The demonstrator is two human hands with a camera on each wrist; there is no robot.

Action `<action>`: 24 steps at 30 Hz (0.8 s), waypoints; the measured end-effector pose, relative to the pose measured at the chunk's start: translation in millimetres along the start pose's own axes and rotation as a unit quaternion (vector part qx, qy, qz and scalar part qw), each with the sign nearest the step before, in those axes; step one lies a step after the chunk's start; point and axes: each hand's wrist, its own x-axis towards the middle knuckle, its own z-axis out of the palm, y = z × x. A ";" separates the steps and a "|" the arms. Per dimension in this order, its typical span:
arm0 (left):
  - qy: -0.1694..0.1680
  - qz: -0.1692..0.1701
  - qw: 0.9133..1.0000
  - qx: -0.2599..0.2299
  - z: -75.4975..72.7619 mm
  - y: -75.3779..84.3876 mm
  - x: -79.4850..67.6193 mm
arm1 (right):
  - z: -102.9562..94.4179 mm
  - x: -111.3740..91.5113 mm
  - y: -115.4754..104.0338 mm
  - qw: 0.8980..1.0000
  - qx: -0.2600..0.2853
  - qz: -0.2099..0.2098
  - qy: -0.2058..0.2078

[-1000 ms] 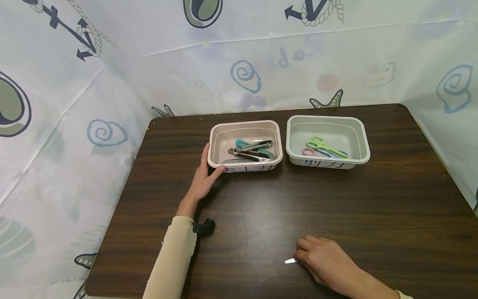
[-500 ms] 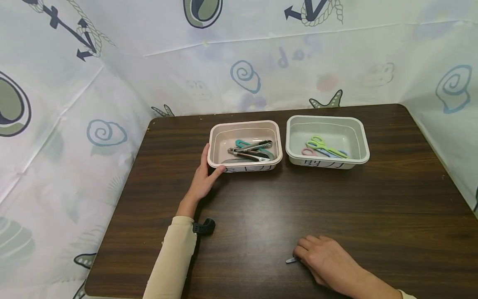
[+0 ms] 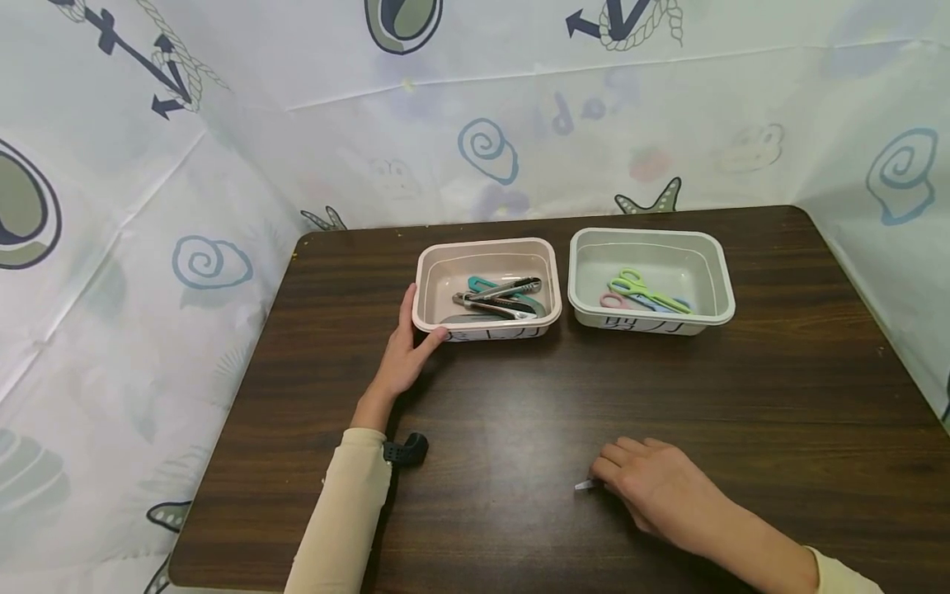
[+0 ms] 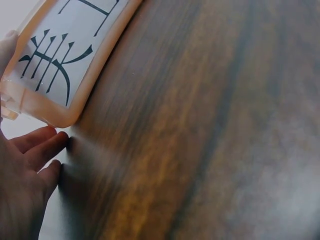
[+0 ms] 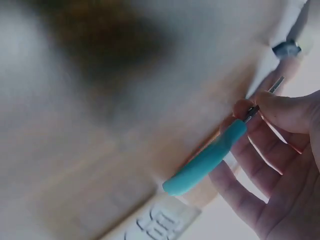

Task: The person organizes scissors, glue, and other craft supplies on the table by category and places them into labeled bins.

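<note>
My left hand point(image 3: 399, 363) rests at the front left corner of a pinkish-beige plastic box point(image 3: 486, 252). Its thumb lies against the front wall and the fingers extend along the left side. Several utility knives point(image 3: 512, 289) lie inside that box, one with a teal body. My right hand point(image 3: 660, 491), low over the table, pinches a slim tool with a curved teal handle point(image 5: 205, 165) and a narrow metal end point(image 3: 585, 485). From the head view the palm hides the handle; the tool's exact kind is unclear.
Right of the beige box stands a pale green-grey box point(image 3: 653, 241) with several scissors point(image 3: 646, 293) inside. Both boxes bear written labels on their front walls. The dark wooden table point(image 3: 475, 412) meets a patterned white cloth point(image 3: 416, 140) at the back and sides.
My right hand has risen slightly up the view, away from the near edge, carrying the tool. My left hand and both boxes have stayed where they were.
</note>
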 end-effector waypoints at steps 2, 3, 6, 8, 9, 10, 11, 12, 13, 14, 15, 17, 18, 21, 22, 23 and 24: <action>-0.006 0.004 1.000 -0.006 -1.2 6.2 -0.6 | -6.1 4.0 5.7 1.000 -0.003 0.005 0.001; -0.009 0.005 1.000 -0.008 -2.3 12.1 -1.1 | -9.2 6.2 9.0 1.000 -0.004 0.008 0.001; -0.017 0.004 1.000 -0.014 -4.9 29.3 -3.1 | -19.5 13.6 20.8 1.000 -0.011 0.014 0.007; -0.021 -0.001 1.000 -0.014 -6.3 36.0 -3.3 | -25.8 19.3 30.4 1.000 -0.019 0.018 0.014; -0.020 0.000 1.000 -0.015 -5.8 31.8 -2.5 | -28.6 22.2 35.6 0.999 -0.023 0.019 0.019; -0.018 0.001 1.000 -0.016 -5.0 26.5 -1.7 | -31.2 25.0 40.9 0.999 -0.027 0.021 0.023; -0.016 0.002 1.000 -0.015 -4.3 20.8 -0.9 | -33.4 27.8 46.6 0.999 -0.033 0.022 0.025; -0.015 0.002 1.000 -0.014 -3.6 15.0 -0.1 | -34.8 30.2 52.3 0.999 -0.037 0.025 0.030; -0.013 0.002 1.000 -0.013 -2.8 9.2 0.6 | -36.3 32.5 58.0 0.998 -0.041 0.030 0.031; -0.011 0.002 1.000 -0.011 -1.9 3.4 1.3 | -37.5 34.8 63.7 0.998 -0.045 0.034 0.033; -0.009 0.002 1.000 -0.008 -1.5 1.3 1.0 | -38.5 36.9 69.5 0.997 -0.048 0.038 0.037; -0.008 -0.001 1.000 -0.004 -0.9 -0.5 0.8 | -40.5 41.2 81.0 0.997 -0.053 0.048 0.044; -0.007 -0.001 1.000 -0.002 -0.7 -0.5 0.8 | -41.9 43.2 86.3 0.996 -0.055 0.052 0.047; -0.006 -0.002 1.000 -0.002 -0.4 0.2 0.5 | -45.8 49.9 101.3 0.995 -0.061 0.060 0.059; -0.006 -0.001 1.000 -0.003 -0.4 0.7 0.4 | -47.2 52.2 106.0 0.994 -0.064 0.062 0.062; -0.005 -0.001 1.000 -0.002 -0.3 0.9 0.2 | -48.2 54.2 110.6 0.993 -0.070 0.065 0.063; -0.005 0.000 1.000 -0.001 -0.2 1.0 0.3 | -49.2 56.0 115.0 0.993 -0.075 0.069 0.062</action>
